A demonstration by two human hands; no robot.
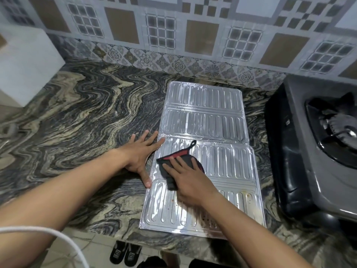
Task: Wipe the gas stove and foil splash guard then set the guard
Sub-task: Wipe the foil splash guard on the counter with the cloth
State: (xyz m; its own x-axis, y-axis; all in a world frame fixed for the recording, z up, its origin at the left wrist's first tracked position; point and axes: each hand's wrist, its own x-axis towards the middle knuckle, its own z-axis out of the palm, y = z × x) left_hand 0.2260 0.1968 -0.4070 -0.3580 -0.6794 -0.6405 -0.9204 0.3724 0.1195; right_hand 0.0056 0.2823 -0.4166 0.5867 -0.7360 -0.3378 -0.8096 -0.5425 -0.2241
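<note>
The right hand (190, 180) presses a black-and-red cloth (188, 154) flat under straight fingers onto the foil splash guard (204, 117), which lies unfolded beneath it on the counter (87, 122). Just left of it, the left hand (140, 155) rests open, fingers spread, touching the guard's edge; the gas stove (301, 151) sits to the right.

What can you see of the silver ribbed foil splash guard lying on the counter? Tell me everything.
The silver ribbed foil splash guard looks like thin embossed aluminium, four creased panels unfolded flat on the swirled dark stone counter, left of the grey gas stove. Reddish-brown specks stain its nearest panel. The left hand rests flat at its left edge; the right hand presses a black red-trimmed cloth onto it.
</note>
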